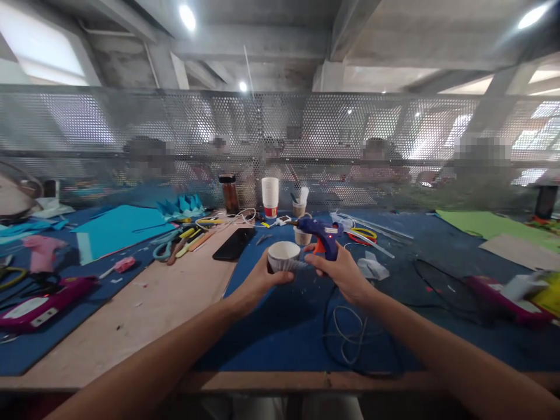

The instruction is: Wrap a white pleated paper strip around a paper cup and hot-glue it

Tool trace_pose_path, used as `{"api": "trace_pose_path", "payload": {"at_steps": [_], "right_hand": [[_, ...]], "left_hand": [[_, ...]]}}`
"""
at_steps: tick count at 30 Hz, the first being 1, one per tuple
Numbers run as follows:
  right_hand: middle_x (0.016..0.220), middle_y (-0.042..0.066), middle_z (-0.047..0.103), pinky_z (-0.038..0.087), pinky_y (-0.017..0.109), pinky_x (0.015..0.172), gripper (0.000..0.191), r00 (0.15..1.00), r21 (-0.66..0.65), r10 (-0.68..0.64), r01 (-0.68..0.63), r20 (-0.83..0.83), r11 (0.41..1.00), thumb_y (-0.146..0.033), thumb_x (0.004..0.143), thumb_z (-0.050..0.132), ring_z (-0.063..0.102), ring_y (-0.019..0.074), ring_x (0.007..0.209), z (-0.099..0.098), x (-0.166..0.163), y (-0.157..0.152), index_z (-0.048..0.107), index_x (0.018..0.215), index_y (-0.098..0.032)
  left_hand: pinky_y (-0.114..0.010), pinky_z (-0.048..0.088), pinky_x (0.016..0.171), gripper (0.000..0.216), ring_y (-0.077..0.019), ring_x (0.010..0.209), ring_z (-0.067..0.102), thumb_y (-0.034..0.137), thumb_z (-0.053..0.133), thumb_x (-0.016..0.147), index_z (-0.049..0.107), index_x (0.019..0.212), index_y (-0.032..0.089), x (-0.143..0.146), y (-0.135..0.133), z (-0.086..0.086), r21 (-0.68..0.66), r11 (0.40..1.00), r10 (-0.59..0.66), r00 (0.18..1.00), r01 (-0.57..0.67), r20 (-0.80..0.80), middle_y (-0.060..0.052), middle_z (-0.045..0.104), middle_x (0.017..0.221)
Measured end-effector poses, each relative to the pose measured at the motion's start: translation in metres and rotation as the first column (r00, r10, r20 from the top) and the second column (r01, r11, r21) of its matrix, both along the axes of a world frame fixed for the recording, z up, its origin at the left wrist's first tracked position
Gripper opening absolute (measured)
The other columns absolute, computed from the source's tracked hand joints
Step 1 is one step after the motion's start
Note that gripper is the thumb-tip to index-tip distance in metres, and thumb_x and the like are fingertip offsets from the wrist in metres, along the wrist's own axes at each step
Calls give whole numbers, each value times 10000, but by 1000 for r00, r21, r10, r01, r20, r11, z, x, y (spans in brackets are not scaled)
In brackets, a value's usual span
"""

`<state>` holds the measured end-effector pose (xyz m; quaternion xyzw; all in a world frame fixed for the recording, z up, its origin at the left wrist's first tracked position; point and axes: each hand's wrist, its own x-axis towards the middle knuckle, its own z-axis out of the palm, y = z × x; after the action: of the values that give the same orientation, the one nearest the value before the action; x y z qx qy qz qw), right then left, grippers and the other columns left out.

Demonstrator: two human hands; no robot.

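My left hand (266, 275) is wrapped round a paper cup (283, 254) with a grey, ribbed-looking outside and a white inside, raised above the blue mat (266, 338). In my right hand (336, 268) is a blue glue gun (321, 228) with an orange trigger and a small red light. The fingers curl around its grip, and its nozzle points left, above and behind the cup's rim. Just behind the glue gun stands a small cup (301, 236), partly covered by it.
A black phone (234, 244), scissors (164, 249) and a stack of paper cups (270, 197) lie beyond my left hand. Clear glue sticks (371, 242) and yellow tape (364, 234) are at the right. Loose cable (354, 338) coils near the front edge. A perforated screen (301, 128) closes off the back.
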<state>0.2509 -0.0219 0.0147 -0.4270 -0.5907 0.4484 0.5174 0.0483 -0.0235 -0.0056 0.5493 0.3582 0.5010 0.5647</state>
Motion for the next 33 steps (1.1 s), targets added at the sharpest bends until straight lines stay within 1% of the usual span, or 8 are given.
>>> {"api": "trace_pose_path", "payload": {"at_steps": [5,10,16,19,25,28,30,33], "right_hand": [[587,-61,597,434,272,495,390,997,51,-23,20,67,998,-430,749,817,527,126,464,4,-10,-3,622,1010,-216],[495,-69,574,408,265,464,314,997,117,-33,25,67,993,-461,809,778,516,124,414,6,-18,-8,613,912,-215],[480,-58,600,438,275,493,277,997,103,54,-58,47,993,-431,837,754,536,130,416,2,-19,-16,621,913,-201],[472,-55,605,461,291,522,256,996,90,78,-82,44,993,-420,838,749,548,141,425,2,-19,-18,622,905,-208],[482,-44,617,481,301,562,248,992,98,122,-126,45,987,-438,842,734,573,147,448,8,-17,-22,663,901,-208],[490,-43,629,484,301,570,248,990,95,129,-134,58,986,-435,853,723,578,150,453,7,-16,-23,677,944,-209],[491,-42,635,484,302,567,244,991,94,120,-125,62,988,-430,857,718,580,153,451,6,-16,-24,670,950,-210],[472,-48,626,485,303,561,235,995,91,88,-93,57,992,-417,847,725,580,160,450,5,-15,-25,639,939,-219]], "left_hand": [[-362,497,925,635,-271,1125,634,320,867,686,613,1252,187,-3,0,1,63,998,28,999,-27,-20,-117,693,1244],[-314,521,793,638,-228,981,651,355,877,677,603,1231,195,-4,-2,8,80,993,89,994,-84,-59,-84,704,1128],[-315,525,796,620,-205,941,635,330,861,680,584,1213,177,-1,-5,9,59,995,79,995,-75,-66,-77,688,1101],[-323,519,814,607,-216,970,632,307,848,687,581,1220,192,-1,-4,6,65,995,82,993,-77,-81,-78,684,1123],[-339,492,912,644,-251,1091,616,326,893,663,572,1209,204,0,-3,4,99,995,11,997,-3,-74,-88,669,1187],[-351,497,899,672,-262,1071,633,347,907,652,573,1218,206,0,-2,3,102,995,-10,999,15,-53,-98,680,1181],[-355,496,887,627,-266,1064,645,407,866,712,587,1235,203,-1,-1,1,90,996,-20,999,24,-43,-106,694,1181],[-363,467,964,505,-275,1184,613,470,740,844,622,1262,212,-2,-1,0,61,998,-29,999,31,-41,-110,684,1270]]}}
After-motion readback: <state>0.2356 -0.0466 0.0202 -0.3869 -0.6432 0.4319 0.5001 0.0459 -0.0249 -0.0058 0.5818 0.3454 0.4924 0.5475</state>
